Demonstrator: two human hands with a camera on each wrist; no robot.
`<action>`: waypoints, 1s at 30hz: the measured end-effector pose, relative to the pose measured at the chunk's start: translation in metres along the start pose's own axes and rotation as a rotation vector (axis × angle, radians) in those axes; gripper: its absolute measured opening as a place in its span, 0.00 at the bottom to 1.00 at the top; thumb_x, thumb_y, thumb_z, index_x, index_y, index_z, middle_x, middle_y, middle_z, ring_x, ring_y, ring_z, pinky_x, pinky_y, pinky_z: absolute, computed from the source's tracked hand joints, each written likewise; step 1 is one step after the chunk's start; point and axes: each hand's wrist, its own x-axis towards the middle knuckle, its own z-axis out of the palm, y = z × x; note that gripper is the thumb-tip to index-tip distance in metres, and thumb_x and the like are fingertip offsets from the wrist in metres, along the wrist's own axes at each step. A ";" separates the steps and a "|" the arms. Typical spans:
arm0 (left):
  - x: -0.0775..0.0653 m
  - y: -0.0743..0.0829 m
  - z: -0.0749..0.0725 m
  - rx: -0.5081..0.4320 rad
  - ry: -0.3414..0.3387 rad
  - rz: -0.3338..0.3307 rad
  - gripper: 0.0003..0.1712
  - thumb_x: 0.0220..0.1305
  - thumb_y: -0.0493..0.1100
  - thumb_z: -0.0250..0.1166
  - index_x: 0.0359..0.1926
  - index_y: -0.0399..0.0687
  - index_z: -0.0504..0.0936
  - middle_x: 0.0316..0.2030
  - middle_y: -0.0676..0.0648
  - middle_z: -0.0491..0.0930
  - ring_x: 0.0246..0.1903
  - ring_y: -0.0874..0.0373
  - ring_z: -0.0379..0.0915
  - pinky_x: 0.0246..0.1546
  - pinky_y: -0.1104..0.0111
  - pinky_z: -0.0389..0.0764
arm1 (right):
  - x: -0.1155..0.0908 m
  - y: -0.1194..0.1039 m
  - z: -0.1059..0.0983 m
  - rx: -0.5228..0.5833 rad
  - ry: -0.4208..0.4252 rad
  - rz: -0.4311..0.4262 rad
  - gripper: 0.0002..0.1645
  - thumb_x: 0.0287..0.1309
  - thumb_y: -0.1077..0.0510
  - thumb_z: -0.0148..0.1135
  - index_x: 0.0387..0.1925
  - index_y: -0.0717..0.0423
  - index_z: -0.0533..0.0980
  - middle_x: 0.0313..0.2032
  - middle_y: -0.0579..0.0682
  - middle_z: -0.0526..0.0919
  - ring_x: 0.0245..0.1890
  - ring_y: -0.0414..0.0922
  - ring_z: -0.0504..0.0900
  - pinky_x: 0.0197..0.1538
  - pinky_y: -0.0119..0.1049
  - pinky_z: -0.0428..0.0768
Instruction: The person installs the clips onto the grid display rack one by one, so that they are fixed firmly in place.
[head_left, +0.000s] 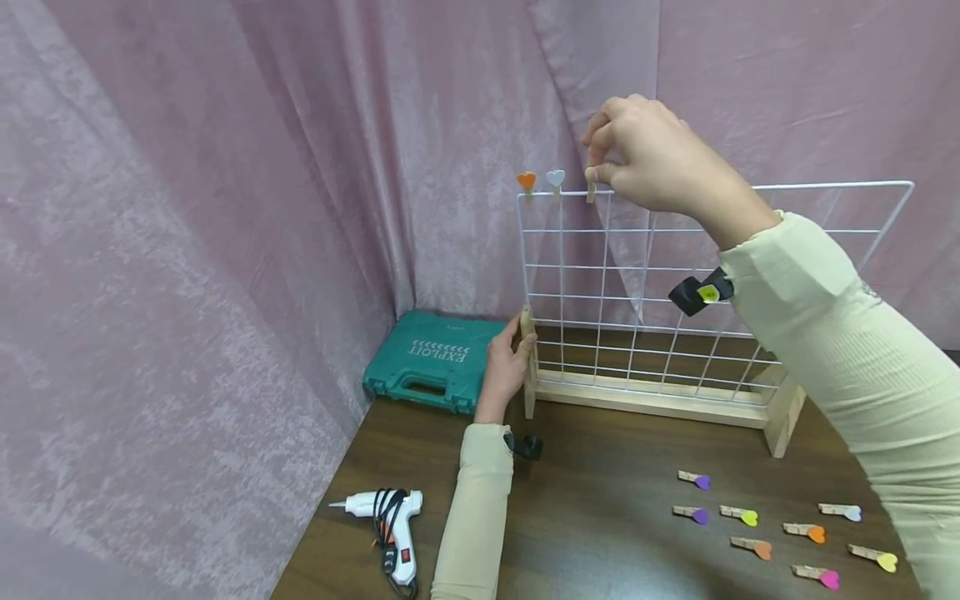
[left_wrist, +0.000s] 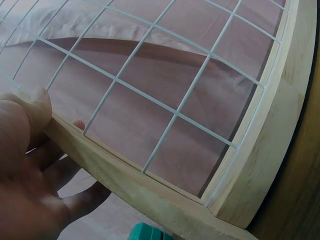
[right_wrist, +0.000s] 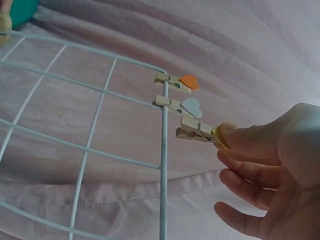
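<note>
High over the wire grid point(head_left: 825, 185), my right hand point(head_left: 652, 154) pinches a small wooden clothespin point(right_wrist: 197, 129) with a yellow heart between thumb and forefinger. Its free end lies just beside the grid's edge wire point(right_wrist: 164, 190) in the right wrist view and overlaps the top wire in the head view. Two clothespins, one with an orange heart point(head_left: 527, 180) and one with a white heart point(head_left: 555, 177), are clipped on that wire at its left end. My left hand point(head_left: 508, 362) grips the left wooden upright point(left_wrist: 125, 180) of the stand, thumb on the near side.
Several loose heart clothespins point(head_left: 815, 532) lie on the brown table point(head_left: 600, 492) at front right. A white glue gun point(head_left: 403, 533) with its black cord wrapped round it lies at front left. Behind my left hand is a green case point(head_left: 442, 354); a pink curtain point(head_left: 465, 125) hangs behind.
</note>
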 end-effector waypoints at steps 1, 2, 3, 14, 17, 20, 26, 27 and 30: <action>0.000 0.000 0.001 0.000 -0.001 -0.002 0.29 0.65 0.50 0.55 0.64 0.40 0.66 0.49 0.38 0.78 0.48 0.50 0.74 0.48 0.61 0.75 | 0.001 0.001 0.000 0.001 0.002 -0.009 0.06 0.56 0.65 0.59 0.27 0.63 0.79 0.49 0.57 0.73 0.49 0.57 0.67 0.46 0.56 0.65; 0.000 -0.001 0.001 0.001 -0.003 -0.003 0.29 0.66 0.49 0.55 0.64 0.40 0.66 0.49 0.38 0.78 0.48 0.50 0.74 0.48 0.61 0.76 | 0.002 0.001 0.000 0.001 0.003 -0.016 0.06 0.56 0.65 0.59 0.26 0.63 0.79 0.49 0.57 0.73 0.48 0.57 0.66 0.46 0.55 0.65; -0.001 -0.001 0.002 0.006 -0.004 -0.005 0.29 0.66 0.49 0.55 0.64 0.41 0.67 0.48 0.38 0.78 0.48 0.50 0.74 0.47 0.61 0.76 | 0.003 0.002 0.000 0.003 0.004 -0.025 0.06 0.55 0.66 0.59 0.26 0.64 0.79 0.48 0.57 0.74 0.48 0.57 0.66 0.46 0.54 0.65; -0.004 0.001 0.007 -0.049 -0.022 0.012 0.27 0.65 0.44 0.57 0.63 0.39 0.67 0.50 0.38 0.77 0.50 0.52 0.73 0.49 0.63 0.75 | 0.007 0.008 0.006 0.006 0.025 -0.073 0.08 0.51 0.69 0.59 0.19 0.64 0.77 0.43 0.58 0.74 0.46 0.57 0.65 0.49 0.50 0.63; -0.003 0.001 0.008 -0.033 -0.017 0.011 0.27 0.65 0.44 0.57 0.63 0.40 0.67 0.51 0.39 0.76 0.51 0.52 0.72 0.51 0.63 0.73 | 0.009 0.010 0.006 -0.004 0.029 -0.069 0.07 0.50 0.69 0.60 0.19 0.64 0.78 0.43 0.57 0.74 0.46 0.56 0.65 0.49 0.49 0.63; -0.003 0.001 0.008 -0.020 -0.012 0.007 0.27 0.65 0.45 0.57 0.63 0.41 0.67 0.51 0.39 0.76 0.52 0.53 0.71 0.52 0.62 0.72 | 0.009 0.011 0.007 -0.007 0.024 -0.064 0.07 0.50 0.69 0.60 0.20 0.64 0.78 0.42 0.57 0.73 0.46 0.56 0.65 0.48 0.49 0.63; -0.004 0.003 0.006 0.000 -0.010 0.010 0.29 0.65 0.49 0.56 0.63 0.41 0.67 0.52 0.39 0.76 0.53 0.52 0.71 0.55 0.62 0.70 | 0.008 0.013 0.008 -0.009 0.020 -0.076 0.07 0.50 0.68 0.62 0.20 0.65 0.80 0.41 0.56 0.73 0.44 0.55 0.65 0.46 0.48 0.63; -0.005 0.004 0.005 0.002 -0.009 0.012 0.30 0.65 0.50 0.56 0.63 0.41 0.67 0.52 0.39 0.76 0.53 0.52 0.71 0.55 0.62 0.70 | 0.008 0.013 0.009 -0.007 0.019 -0.077 0.06 0.50 0.67 0.62 0.21 0.65 0.80 0.40 0.56 0.73 0.44 0.55 0.65 0.46 0.48 0.63; -0.006 0.004 0.004 0.002 -0.010 0.015 0.30 0.65 0.52 0.55 0.64 0.41 0.67 0.51 0.39 0.76 0.53 0.52 0.71 0.54 0.61 0.70 | 0.008 0.013 0.009 -0.002 0.011 -0.077 0.06 0.51 0.66 0.63 0.22 0.65 0.80 0.41 0.56 0.74 0.44 0.55 0.65 0.46 0.48 0.63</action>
